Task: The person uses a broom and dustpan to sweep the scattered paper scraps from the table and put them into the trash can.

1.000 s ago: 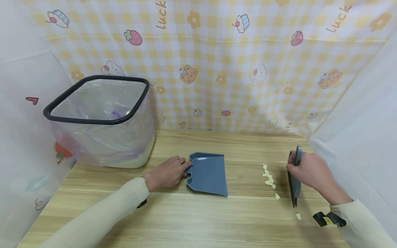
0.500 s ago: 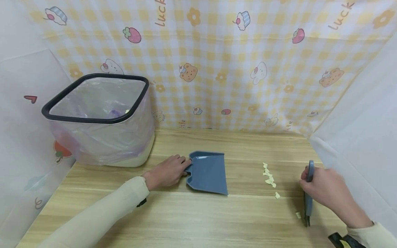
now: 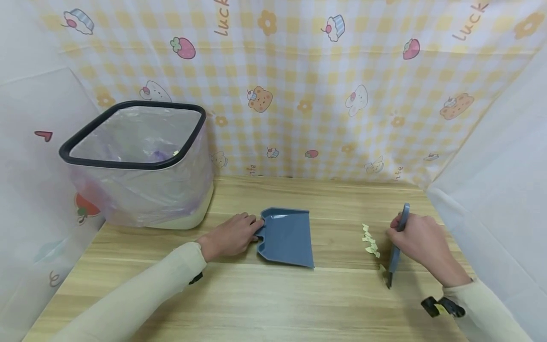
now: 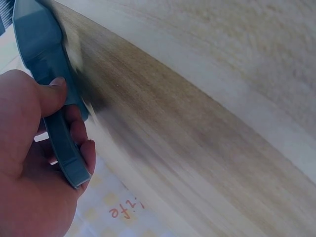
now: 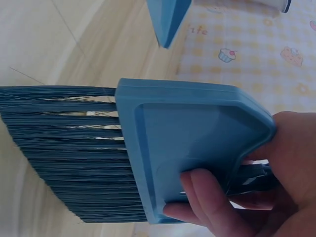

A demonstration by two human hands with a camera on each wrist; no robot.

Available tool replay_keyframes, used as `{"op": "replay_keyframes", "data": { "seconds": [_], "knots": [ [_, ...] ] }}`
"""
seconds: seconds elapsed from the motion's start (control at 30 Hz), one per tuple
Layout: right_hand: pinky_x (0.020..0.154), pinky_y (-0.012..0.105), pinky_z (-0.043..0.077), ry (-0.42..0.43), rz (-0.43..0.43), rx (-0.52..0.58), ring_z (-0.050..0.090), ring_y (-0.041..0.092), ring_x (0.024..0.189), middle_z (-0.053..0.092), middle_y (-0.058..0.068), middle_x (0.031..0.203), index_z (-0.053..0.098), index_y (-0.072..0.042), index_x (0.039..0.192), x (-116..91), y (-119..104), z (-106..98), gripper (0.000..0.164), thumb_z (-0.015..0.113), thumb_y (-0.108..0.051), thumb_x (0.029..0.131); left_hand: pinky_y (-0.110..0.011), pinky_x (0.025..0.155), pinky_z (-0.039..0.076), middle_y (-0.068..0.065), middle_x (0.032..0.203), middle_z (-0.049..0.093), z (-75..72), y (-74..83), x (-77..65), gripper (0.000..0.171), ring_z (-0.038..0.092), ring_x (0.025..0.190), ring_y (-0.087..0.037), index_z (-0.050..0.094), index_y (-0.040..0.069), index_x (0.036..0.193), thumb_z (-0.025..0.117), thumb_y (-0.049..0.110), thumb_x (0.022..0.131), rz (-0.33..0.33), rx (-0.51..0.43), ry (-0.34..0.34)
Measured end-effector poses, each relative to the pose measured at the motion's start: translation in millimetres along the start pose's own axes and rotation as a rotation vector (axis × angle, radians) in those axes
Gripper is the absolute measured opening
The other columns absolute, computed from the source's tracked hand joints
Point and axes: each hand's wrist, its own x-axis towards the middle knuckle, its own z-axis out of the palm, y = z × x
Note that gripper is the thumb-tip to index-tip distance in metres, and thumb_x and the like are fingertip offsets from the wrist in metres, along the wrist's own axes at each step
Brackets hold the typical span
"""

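My left hand (image 3: 232, 236) grips the handle of a blue-grey dustpan (image 3: 287, 237), which lies on the table with its open edge facing right. In the left wrist view, the thumb lies on top of the handle (image 4: 66, 148) and the fingers curl beneath it. Over at the right, my right hand (image 3: 423, 240) holds a matching hand brush (image 3: 397, 251), bristles down at the tabletop. Several pale yellow paper scraps (image 3: 371, 244) lie in a loose line between dustpan and brush. A scrap or two by the bristle tips are partly hidden. Dark bristles (image 5: 74, 153) fan out in the right wrist view.
A bin with a black rim (image 3: 115, 165) and a clear plastic liner stands at the back left; something purple and a yellow bit show inside. Behind the wooden table (image 3: 273, 304) hangs a checked curtain (image 3: 299, 85). White sheets (image 3: 504, 190) flank both sides.
The right hand first took the brush right and nearer, then swept it left. The nearest loose scrap went left with it, toward the others. The left hand and dustpan stayed put.
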Motion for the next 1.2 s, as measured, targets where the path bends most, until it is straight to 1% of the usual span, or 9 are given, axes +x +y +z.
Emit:
{"op": "replay_keyframes", "data": {
  "seconds": [0.13, 0.3, 0.43, 0.57, 0.7, 0.8, 0.87, 1.03, 1.2],
  "knots": [
    [0.048, 0.037, 0.043, 0.007, 0.010, 0.034, 0.052, 0.018, 0.051, 0.059, -0.004, 0.059, 0.074, -0.003, 0.088, 13, -6, 4, 0.015, 0.067, -0.015, 0.095, -0.046, 0.097, 0.057, -0.017, 0.120, 0.070, -1.1, 0.1, -0.8, 0.035, 0.068, 0.106, -0.031, 0.062, -0.003, 0.141, 0.066, 0.015, 0.112, 0.002, -0.002, 0.001],
    [0.049, 0.037, 0.043, 0.028, 0.009, 0.054, 0.053, 0.019, 0.050, 0.060, -0.004, 0.058, 0.073, -0.004, 0.089, 25, -9, 8, 0.014, 0.066, -0.015, 0.095, -0.046, 0.099, 0.057, -0.017, 0.120, 0.070, -1.3, 0.2, -0.6, 0.034, 0.068, 0.105, -0.031, 0.062, -0.003, 0.140, 0.067, 0.014, 0.111, 0.006, -0.001, 0.006],
    [0.051, 0.038, 0.044, 0.039, 0.004, 0.064, 0.055, 0.019, 0.051, 0.061, -0.004, 0.059, 0.074, -0.005, 0.090, 31, -9, 6, 0.013, 0.066, -0.015, 0.095, -0.046, 0.098, 0.057, -0.017, 0.121, 0.070, -0.9, 0.5, 0.0, 0.034, 0.068, 0.106, -0.031, 0.062, -0.003, 0.140, 0.066, 0.014, 0.111, 0.006, 0.003, -0.002],
    [0.052, 0.038, 0.044, 0.044, 0.004, 0.064, 0.055, 0.018, 0.051, 0.062, -0.004, 0.060, 0.074, -0.007, 0.093, 32, -7, -1, 0.011, 0.065, -0.014, 0.094, -0.045, 0.097, 0.057, -0.017, 0.121, 0.070, -0.9, 0.8, 0.0, 0.034, 0.068, 0.106, -0.031, 0.061, -0.003, 0.141, 0.066, 0.015, 0.112, 0.003, 0.004, -0.007],
    [0.051, 0.038, 0.043, 0.070, -0.017, 0.046, 0.051, 0.019, 0.050, 0.052, -0.005, 0.054, 0.066, -0.008, 0.089, 33, -1, -8, 0.009, 0.063, -0.013, 0.095, -0.046, 0.096, 0.057, -0.017, 0.121, 0.070, -2.5, 1.1, -0.5, 0.035, 0.067, 0.105, -0.031, 0.062, -0.003, 0.141, 0.066, 0.016, 0.112, -0.006, 0.004, -0.010],
    [0.051, 0.038, 0.042, 0.096, -0.073, 0.022, 0.047, 0.019, 0.049, 0.044, -0.006, 0.051, 0.059, -0.010, 0.086, 35, 4, -10, 0.012, 0.061, -0.012, 0.097, -0.046, 0.097, 0.058, -0.017, 0.121, 0.070, -3.4, 1.2, -1.0, 0.036, 0.068, 0.106, -0.031, 0.062, -0.004, 0.142, 0.066, 0.016, 0.112, -0.007, 0.005, -0.011],
    [0.051, 0.039, 0.042, 0.113, -0.112, 0.015, 0.046, 0.019, 0.049, 0.042, -0.007, 0.051, 0.059, -0.011, 0.086, 38, 6, -10, 0.013, 0.063, -0.011, 0.099, -0.046, 0.097, 0.057, -0.017, 0.122, 0.070, -3.5, 1.2, -1.3, 0.036, 0.068, 0.107, -0.031, 0.061, -0.004, 0.142, 0.066, 0.016, 0.112, -0.005, 0.005, -0.013],
    [0.051, 0.043, 0.045, 0.112, -0.174, 0.009, 0.048, 0.019, 0.051, 0.050, -0.007, 0.054, 0.068, -0.013, 0.092, 46, 9, -3, 0.008, 0.070, -0.012, 0.100, -0.045, 0.098, 0.057, -0.017, 0.122, 0.070, -2.0, 0.6, -1.3, 0.036, 0.067, 0.107, -0.031, 0.061, -0.003, 0.142, 0.066, 0.016, 0.112, -0.005, -0.002, -0.013],
    [0.059, 0.053, 0.052, 0.088, -0.210, 0.035, 0.056, 0.020, 0.057, 0.064, -0.003, 0.062, 0.077, -0.015, 0.094, 54, 2, 9, 0.007, 0.074, -0.012, 0.100, -0.046, 0.097, 0.057, -0.017, 0.121, 0.070, -1.2, 0.2, -0.9, 0.035, 0.067, 0.106, -0.031, 0.061, -0.003, 0.141, 0.066, 0.016, 0.112, -0.005, -0.012, -0.007]
  ]
}}
